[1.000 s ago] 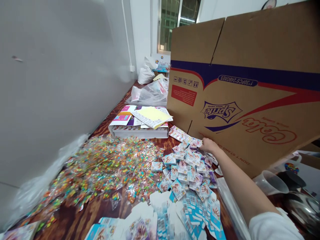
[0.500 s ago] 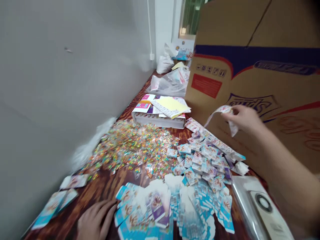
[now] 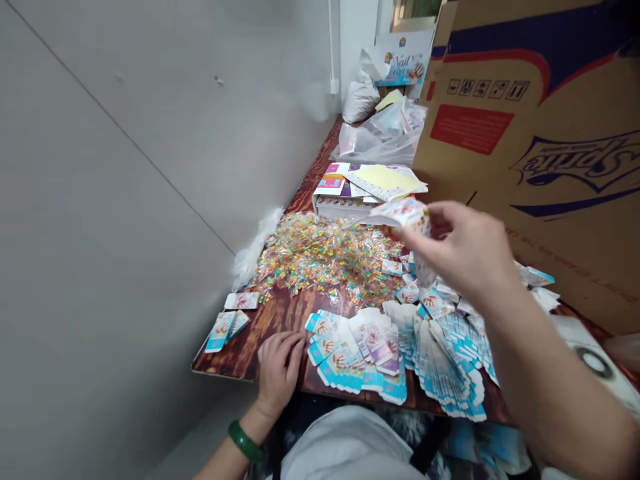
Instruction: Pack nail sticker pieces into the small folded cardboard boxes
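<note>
My right hand (image 3: 470,250) is raised over the middle of the table, thumb and fingers closed on a printed paper strip (image 3: 399,212) that curls to the left. My left hand (image 3: 280,365) rests on the table near its front edge, palm down with the fingers stretched out, holding nothing. Just right of it lie fanned flat blue-and-white cartons (image 3: 340,363), some with purple ends. Beside them spreads another fan of flat cartons (image 3: 440,367). Behind, partly hidden by my right arm, is a heap of small folded boxes (image 3: 433,301). Farther back are many clear packets with colourful bits (image 3: 320,253).
A large cardboard box (image 3: 480,167) stands at the right. A white box with yellow paper (image 3: 385,180) and plastic bags (image 3: 385,137) lie toward the back. Small boxes (image 3: 220,332) sit at the left corner by the grey wall (image 3: 125,233). A white device (image 3: 593,360) is at the right.
My right hand has come left and toward me with the paper strip, away from the cardboard box. My left hand stays on the table. The view has shifted, showing more of the front edge.
</note>
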A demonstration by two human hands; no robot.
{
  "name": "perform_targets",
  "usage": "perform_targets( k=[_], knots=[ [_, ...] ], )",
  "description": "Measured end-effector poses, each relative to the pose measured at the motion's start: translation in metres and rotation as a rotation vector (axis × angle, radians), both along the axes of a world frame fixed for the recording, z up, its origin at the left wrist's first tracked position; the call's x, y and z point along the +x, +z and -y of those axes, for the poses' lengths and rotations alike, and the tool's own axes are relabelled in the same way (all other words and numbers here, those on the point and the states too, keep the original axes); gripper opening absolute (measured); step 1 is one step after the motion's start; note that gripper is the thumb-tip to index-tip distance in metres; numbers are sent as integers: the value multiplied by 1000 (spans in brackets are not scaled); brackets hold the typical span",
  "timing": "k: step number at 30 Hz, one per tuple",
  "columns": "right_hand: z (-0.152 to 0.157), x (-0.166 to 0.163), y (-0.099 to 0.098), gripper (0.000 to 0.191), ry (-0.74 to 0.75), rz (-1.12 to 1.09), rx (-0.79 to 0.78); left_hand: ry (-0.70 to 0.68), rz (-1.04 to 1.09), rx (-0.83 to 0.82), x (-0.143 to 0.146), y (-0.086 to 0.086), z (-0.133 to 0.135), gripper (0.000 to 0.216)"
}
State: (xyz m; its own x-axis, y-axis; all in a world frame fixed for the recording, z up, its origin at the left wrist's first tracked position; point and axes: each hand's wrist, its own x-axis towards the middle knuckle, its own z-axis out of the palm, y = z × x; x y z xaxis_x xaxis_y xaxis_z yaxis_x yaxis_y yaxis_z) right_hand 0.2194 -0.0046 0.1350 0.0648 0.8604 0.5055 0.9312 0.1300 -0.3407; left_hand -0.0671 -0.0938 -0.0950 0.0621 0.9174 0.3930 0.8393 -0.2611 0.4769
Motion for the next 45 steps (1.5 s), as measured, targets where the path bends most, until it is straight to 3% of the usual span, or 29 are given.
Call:
perform_targets(
  k=[6,8,10,13,15,17,20,24,28,32,35,38,40,42,45],
  knots=[
    [60,-54,-104,44,-98,143,-563,-101,189,-5,3,10,-3,21],
    [68,-63,-127,42,-114,171,-674,-152,287,-42,11,17,-6,22],
    [71,-68,-135,42,-134,187,-685,-190,405,-133,23,25,-11,25],
    [74,-71,-129,45,-168,187,-618,-181,692,-474,49,35,-19,36],
    [79,-73,-123,47,-170,159,-591,-169,983,-804,66,43,-25,48],
    [87,-75,-122,48,-149,118,-587,-170,1283,-1035,81,50,-32,51],
    [101,-72,-127,47,-95,41,-582,-148,1536,-1005,94,64,-41,38],
    [106,-51,-125,38,86,-49,-350,-225,1436,-832,91,85,-48,25],
    [90,-28,-102,39,298,-130,-78,-431,1157,-681,83,107,-46,18],
    [75,-22,-77,33,432,-282,-157,-509,882,-531,81,124,-39,21],
    [71,-27,-69,14,464,-410,-295,-464,700,-338,79,132,-36,16],
    [65,-28,-67,14,433,-553,-321,-397,585,-183,71,137,-40,25],
    [57,-25,-67,17,443,-684,-352,-445,606,-318,65,138,-46,29],
    [44,-20,-69,20,450,-794,-384,-549,686,-597,61,136,-53,25],
    [26,-17,-77,23,353,-765,-328,-547,857,-875,59,131,-59,27]
  ],
)
